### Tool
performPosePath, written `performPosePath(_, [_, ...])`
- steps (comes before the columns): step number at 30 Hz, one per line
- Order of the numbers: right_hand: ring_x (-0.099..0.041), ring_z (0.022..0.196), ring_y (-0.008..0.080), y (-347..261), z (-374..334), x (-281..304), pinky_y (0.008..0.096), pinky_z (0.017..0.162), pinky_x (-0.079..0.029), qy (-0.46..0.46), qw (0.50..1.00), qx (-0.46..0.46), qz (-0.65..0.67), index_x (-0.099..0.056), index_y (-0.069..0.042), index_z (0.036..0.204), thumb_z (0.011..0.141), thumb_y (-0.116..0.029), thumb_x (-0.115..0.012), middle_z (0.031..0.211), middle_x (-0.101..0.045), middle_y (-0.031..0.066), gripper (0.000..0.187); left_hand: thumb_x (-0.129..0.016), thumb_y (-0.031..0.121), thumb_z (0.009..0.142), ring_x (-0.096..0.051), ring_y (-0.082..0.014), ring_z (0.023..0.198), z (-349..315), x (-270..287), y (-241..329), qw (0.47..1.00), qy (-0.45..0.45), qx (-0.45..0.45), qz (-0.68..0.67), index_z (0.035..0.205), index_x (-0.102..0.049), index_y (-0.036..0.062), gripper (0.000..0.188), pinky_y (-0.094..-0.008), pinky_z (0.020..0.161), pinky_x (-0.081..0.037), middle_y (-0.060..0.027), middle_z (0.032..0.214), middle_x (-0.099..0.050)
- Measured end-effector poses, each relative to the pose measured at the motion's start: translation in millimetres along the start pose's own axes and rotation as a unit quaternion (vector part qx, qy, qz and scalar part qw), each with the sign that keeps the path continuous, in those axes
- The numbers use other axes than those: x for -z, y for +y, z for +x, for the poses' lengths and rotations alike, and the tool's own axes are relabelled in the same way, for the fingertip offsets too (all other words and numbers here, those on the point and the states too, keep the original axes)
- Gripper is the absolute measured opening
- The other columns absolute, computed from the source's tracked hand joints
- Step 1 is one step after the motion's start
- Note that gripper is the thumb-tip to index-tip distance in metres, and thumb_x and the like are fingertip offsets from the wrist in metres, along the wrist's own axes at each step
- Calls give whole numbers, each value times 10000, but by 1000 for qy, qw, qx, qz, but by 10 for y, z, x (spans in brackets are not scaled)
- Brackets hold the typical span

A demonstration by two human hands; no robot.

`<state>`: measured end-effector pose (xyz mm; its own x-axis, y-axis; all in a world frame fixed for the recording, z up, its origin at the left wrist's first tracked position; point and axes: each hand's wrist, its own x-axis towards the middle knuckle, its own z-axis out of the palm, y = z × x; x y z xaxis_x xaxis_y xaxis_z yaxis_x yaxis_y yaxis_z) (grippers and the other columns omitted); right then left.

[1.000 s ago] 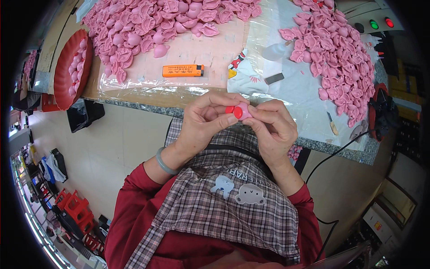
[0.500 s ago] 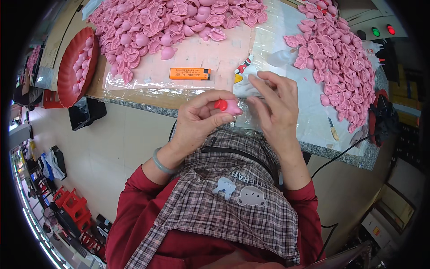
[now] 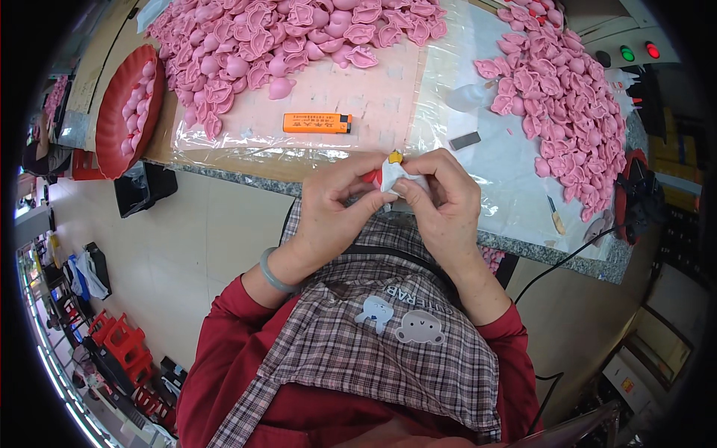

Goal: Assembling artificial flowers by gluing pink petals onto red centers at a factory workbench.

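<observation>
My left hand (image 3: 328,200) pinches a small moulded piece between thumb and fingers; only its red part (image 3: 373,178) shows, the pink part being covered. Against it my right hand (image 3: 448,198) presses a crumpled white cloth (image 3: 390,176) that has a yellow printed patch. Both hands meet just over the table's near edge, thumbs close together. Beyond them lies an orange lighter (image 3: 317,123). To the right of it is a small dark grey block (image 3: 464,140), close behind my right hand.
Pink moulded pieces form a big heap (image 3: 276,45) at the back and another heap (image 3: 560,112) on the right. A red fluted tray (image 3: 108,112) with pink pieces stands left. A clear bottle (image 3: 472,97) and a small knife (image 3: 556,216) lie on the plastic-covered table. A black cable (image 3: 567,261) crosses its right edge.
My right hand has picked up the white cloth from the table and brought it left onto the piece in my left hand. The grey block now shows where the right hand was.
</observation>
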<state>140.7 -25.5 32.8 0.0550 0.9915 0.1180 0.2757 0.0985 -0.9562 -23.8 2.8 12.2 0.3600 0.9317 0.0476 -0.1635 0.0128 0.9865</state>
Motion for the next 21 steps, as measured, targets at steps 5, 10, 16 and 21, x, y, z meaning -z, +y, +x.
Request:
performPosePath(5, [-568,809,80,-47,20,-60,205,713,-462,51,985,-96,132,-560,27,969,885,20,-609,901,-596,48,97,-699,-39,788,-634,-173,996,17,-20,52,994,-24,-63,89,1140,-593,-57,368,-290,836,-558,-137,1173,-612])
performPosePath(10, [-557,777,81,26,-19,-62,197,679,-445,41,997,-16,60,-579,28,983,870,15,-628,880,-577,33,124,-694,-43,795,-633,-179,1000,-2,-78,47,997,20,35,-68,1137,-599,-53,355,-296,852,-552,-136,1158,-616])
performPosePath(16, [-546,749,78,-2,-51,-63,210,642,-444,87,994,51,-39,-601,17,968,851,11,-653,846,-584,46,128,-678,-62,809,-625,-185,1021,10,-110,61,1000,-6,3,-9,1177,-557,-74,388,-308,896,-534,-140,1156,-609])
performPosePath(21, [-573,760,79,-36,4,-36,204,658,-457,85,992,-58,79,-595,15,954,867,1,-644,861,-614,35,101,-670,-49,822,-616,-178,1043,-2,-62,85,991,-34,69,-106,1206,-546,-44,403,-300,899,-522,-141,1148,-621])
